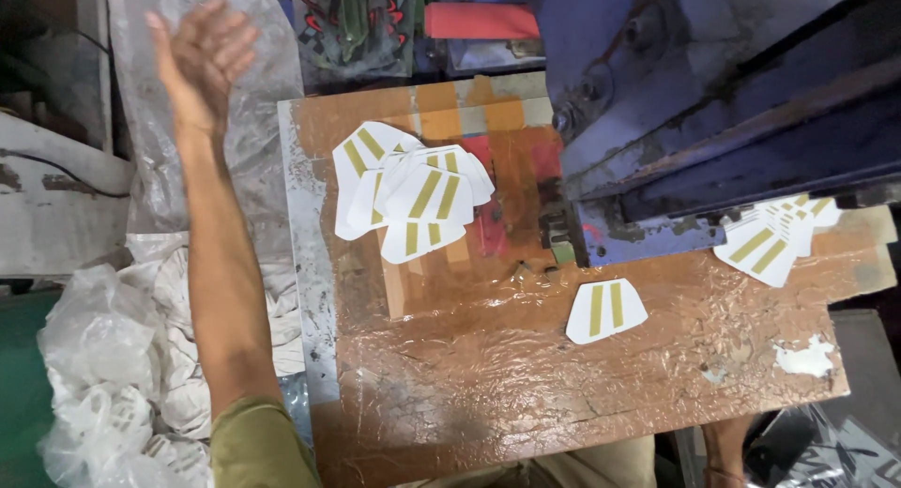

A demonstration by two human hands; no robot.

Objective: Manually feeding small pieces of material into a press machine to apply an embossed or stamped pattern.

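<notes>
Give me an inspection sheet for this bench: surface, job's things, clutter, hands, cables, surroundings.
Surface: brown work board under wrinkled tape and clear film, worn, a white scrap near its right edge.
Job's things: heap of white cut pieces with two gold stripes at upper left; single piece lying apart in the middle; second heap at right, partly under the blue press.
Clutter: crumpled white plastic bags left of the board.
Hands: left hand raised, open and empty, over a clear plastic sheet; right hand not in view.
Cables: one dark cable across the white surface at far left.
Surroundings: red item and patterned material behind the board.
</notes>
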